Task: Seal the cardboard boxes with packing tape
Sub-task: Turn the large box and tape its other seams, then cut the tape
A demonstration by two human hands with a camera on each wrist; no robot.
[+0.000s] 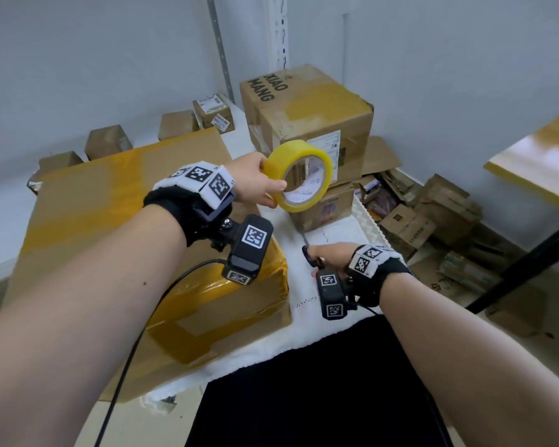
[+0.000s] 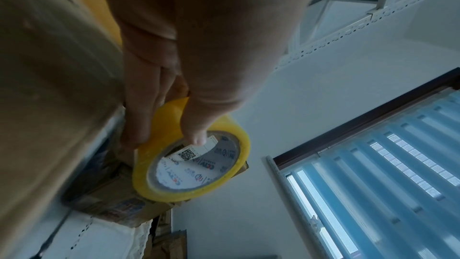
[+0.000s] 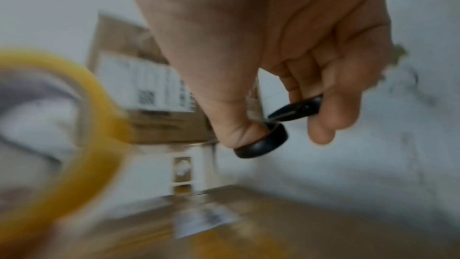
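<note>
Two hands up over the white-covered table (image 1: 336,227). My right hand (image 1: 334,258) sits nearest, low over the cloth, thumb through one black loop of the scissors (image 1: 313,258) and fingers (image 3: 331,109) curled round the other; blade tip points away toward the stacked boxes. My left hand (image 1: 250,175) is raised farther out, thumb hooked inside the core of the yellow tape roll (image 1: 299,175), fingers (image 2: 139,105) pressed on its outer face, roll held clear of everything, tilted on edge. Under the left forearm lies the large cardboard box (image 1: 117,201), flat on the table, wide yellow tape bands already across its top and near corner. Behind the roll stands the XIAO MANG box (image 1: 307,104) on a smaller carton (image 1: 326,209). Several small cartons (image 1: 107,141) line the far wall.
</note>
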